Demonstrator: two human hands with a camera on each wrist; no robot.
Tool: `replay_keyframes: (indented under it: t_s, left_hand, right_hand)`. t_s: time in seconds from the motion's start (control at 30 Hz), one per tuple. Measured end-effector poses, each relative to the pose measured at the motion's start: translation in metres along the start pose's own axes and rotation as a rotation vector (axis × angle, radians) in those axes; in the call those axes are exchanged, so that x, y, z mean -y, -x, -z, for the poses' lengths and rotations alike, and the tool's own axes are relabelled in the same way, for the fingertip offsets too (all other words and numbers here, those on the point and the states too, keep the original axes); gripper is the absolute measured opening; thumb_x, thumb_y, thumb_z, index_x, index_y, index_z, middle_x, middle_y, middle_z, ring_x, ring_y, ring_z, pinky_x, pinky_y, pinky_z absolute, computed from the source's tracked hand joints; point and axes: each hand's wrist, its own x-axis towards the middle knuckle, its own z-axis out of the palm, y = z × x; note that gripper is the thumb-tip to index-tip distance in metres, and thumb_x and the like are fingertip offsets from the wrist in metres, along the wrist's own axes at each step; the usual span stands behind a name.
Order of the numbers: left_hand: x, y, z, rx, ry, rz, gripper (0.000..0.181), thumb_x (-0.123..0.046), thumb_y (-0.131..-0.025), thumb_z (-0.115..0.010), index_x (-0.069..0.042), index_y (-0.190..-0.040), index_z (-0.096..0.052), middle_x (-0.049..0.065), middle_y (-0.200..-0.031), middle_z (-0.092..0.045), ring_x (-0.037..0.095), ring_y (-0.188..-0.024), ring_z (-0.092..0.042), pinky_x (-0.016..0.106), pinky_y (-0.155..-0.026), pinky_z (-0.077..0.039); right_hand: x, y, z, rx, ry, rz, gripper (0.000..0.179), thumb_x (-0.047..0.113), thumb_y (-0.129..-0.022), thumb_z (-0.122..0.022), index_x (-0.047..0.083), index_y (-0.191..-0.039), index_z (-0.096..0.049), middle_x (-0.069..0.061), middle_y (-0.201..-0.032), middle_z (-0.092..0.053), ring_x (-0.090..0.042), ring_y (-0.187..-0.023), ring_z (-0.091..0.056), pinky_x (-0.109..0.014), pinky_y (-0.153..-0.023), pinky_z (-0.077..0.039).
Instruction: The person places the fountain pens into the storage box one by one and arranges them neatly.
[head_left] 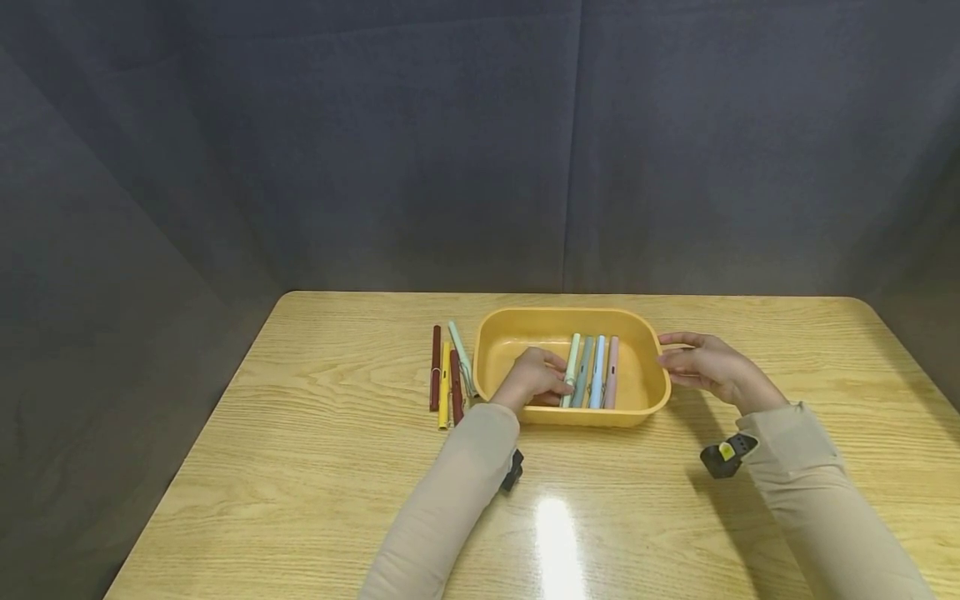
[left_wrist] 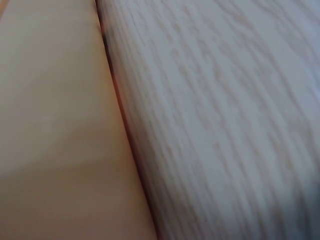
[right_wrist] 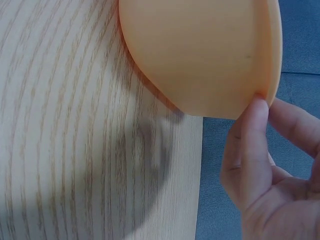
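Inside the yellow tray (head_left: pixel 592 416) on the tabletop (head_left: pixel 300 467), the left hand (head_left: pixel 531 379) is touching the pale green pen (head_left: pixel 572 365) — whether pinching it or merely resting there I cannot tell — while three other pens (head_left: pixel 597 371) are lying to its right. The right hand (head_left: pixel 708 367) is pinching the tray's right rim, probably a sensible hold on light, stiff plastic. Slim and rigid, the pen is presumably offering little weight but a smooth, roll-prone barrel, its middle likely giving the surest grip.
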Motion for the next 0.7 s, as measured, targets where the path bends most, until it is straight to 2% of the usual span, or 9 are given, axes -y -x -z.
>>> replay_keyframes:
  t_s: [0.27, 0.53, 0.7]
  left_hand:
    - [0.0003, 0.0004, 0.0001, 0.016, 0.022, 0.016, 0.042, 0.009, -0.081, -0.068, 0.006, -0.122, -0.058, 0.022, -0.117, -0.063, 0.031, -0.093, -0.07, 0.026, -0.068, -0.062]
    - [-0.0024, 0.0002, -0.001, 0.019, 0.001, 0.013, 0.041, 0.011, -0.082, -0.066, 0.006, -0.122, -0.059, 0.02, -0.115, -0.064, 0.027, -0.086, -0.071, 0.026, -0.071, -0.062]
    - [-0.003, -0.0019, -0.0006, 0.016, 0.032, 0.012, 0.041, 0.016, -0.079, -0.064, 0.008, -0.119, -0.06, 0.019, -0.109, -0.064, 0.026, -0.084, -0.071, 0.026, -0.07, -0.062]
  right_hand:
    - [-0.0006, -0.001, 0.0012, 0.007, -0.019, -0.001, 0.054, 0.007, -0.095, -0.055, -0.005, -0.14, -0.029, 0.016, -0.08, -0.064, 0.002, -0.074, -0.063, -0.014, -0.073, -0.058]
    - [0.0005, 0.0003, 0.0001, 0.003, -0.006, 0.003, 0.052, 0.008, -0.095, -0.055, -0.004, -0.138, -0.03, 0.015, -0.081, -0.064, 0.002, -0.075, -0.063, -0.013, -0.073, -0.057]
    - [0.0009, 0.0004, 0.0008, 0.006, -0.006, 0.002, 0.052, 0.009, -0.095, -0.055, -0.004, -0.138, -0.03, 0.016, -0.082, -0.064, 0.002, -0.077, -0.064, -0.013, -0.074, -0.057]
